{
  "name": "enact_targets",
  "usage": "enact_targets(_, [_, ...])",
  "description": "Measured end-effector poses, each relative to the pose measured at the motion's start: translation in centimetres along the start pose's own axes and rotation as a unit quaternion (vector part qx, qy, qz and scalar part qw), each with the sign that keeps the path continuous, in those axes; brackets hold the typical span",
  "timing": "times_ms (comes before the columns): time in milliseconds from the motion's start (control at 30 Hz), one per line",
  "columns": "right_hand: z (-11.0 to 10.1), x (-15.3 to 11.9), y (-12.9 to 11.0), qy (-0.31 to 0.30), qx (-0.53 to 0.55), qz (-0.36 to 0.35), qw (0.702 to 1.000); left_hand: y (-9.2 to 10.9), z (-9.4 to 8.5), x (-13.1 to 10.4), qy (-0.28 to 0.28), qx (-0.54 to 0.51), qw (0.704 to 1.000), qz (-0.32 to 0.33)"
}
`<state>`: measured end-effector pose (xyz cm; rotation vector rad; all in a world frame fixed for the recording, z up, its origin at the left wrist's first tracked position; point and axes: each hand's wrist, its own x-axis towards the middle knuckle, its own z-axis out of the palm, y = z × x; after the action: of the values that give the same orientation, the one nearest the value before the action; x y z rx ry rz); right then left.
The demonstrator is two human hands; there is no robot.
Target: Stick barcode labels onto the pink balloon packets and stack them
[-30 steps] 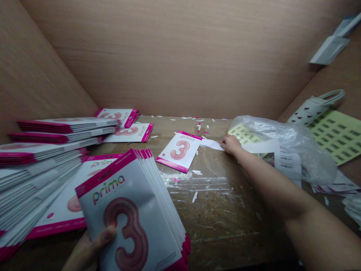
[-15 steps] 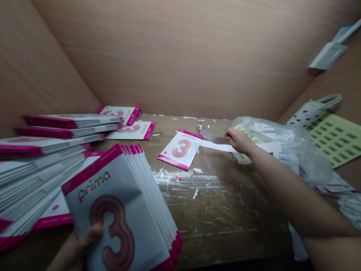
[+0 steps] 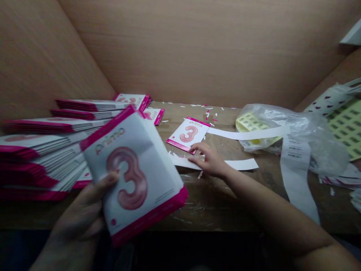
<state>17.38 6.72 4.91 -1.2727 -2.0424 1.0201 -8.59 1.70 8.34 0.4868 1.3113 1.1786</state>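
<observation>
My left hand (image 3: 84, 210) grips a stack of white and pink "prima" packets (image 3: 158, 177), its thumb lying across the pink number 3 balloon printed on the front one. The stack is tilted and raised in front of the table. Over the middle of the table, my right hand (image 3: 208, 160) has its thumb and fingers apart, with nothing seen between them. Beneath that hand runs a white paper strip (image 3: 242, 164), partly hidden by it. A single packet (image 3: 188, 134) lies flat just beyond my right fingertips. Another white strip (image 3: 248, 133) extends rightward from beside this packet.
Banded piles of the same packets (image 3: 36, 145) fill the left side. On the right are a clear plastic bag (image 3: 304, 120) with yellow label sheets (image 3: 254, 124), and a hanging barcode paper (image 3: 296, 165). Paper scraps (image 3: 207, 107) dot the tabletop. Wooden panels (image 3: 197, 49) enclose the back and sides.
My right hand has come left and nearer from beside the plastic bag, and its fingers have opened. A white strip now lies under it. The held stack has turned and its edges are squarer.
</observation>
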Motion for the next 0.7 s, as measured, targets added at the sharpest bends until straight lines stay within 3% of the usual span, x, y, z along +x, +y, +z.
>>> enact_targets(33, [-1.1, -0.5, -0.8, -0.004, 0.113, 0.017, 0.993, -0.2, 1.6, -0.1, -0.046, 0.008, 0.999, 0.005])
enact_targets(133, [-3.5, -2.3, -2.9, -0.027, 0.374, 0.046, 0.926, -1.1, 6.7, 0.0, -0.206, 0.027, 0.977, 0.047])
enact_targets(267, [-5.3, -4.8, -2.2, 0.058, 0.426, 0.117, 0.895, -2.7, 11.9, 1.9, -0.326, 0.067, 0.937, 0.109])
enact_targets(367, [-7.2, -7.4, 0.9, 0.127, 0.455, 0.181, 0.863, -4.0, 12.5, 4.6, -0.335, 0.247, 0.887, 0.199])
enact_targets(400, [-7.9, -8.4, 2.0, 0.163, 0.460, 0.199, 0.850, -4.5, 12.1, 5.5, -0.324, 0.339, 0.845, 0.258])
enact_targets(467, [-9.1, -10.3, 3.7, 0.221, 0.468, 0.242, 0.821, -5.7, 10.8, 6.9, -0.303, 0.525, 0.704, 0.370])
enact_targets(533, [-9.6, -11.8, 4.5, 0.252, 0.481, 0.284, 0.790, -7.0, 9.4, 7.2, -0.299, 0.660, 0.559, 0.403])
enact_targets(567, [-9.5, -12.4, 4.6, 0.255, 0.489, 0.302, 0.778, -7.6, 8.7, 6.8, -0.296, 0.703, 0.512, 0.395])
enact_targets(633, [-8.6, -12.8, 4.2, 0.241, 0.503, 0.325, 0.764, -8.7, 7.6, 5.3, -0.278, 0.753, 0.470, 0.368])
enact_targets(700, [-6.8, -12.7, 3.5, 0.204, 0.516, 0.333, 0.762, -9.5, 6.7, 3.1, -0.252, 0.775, 0.462, 0.349])
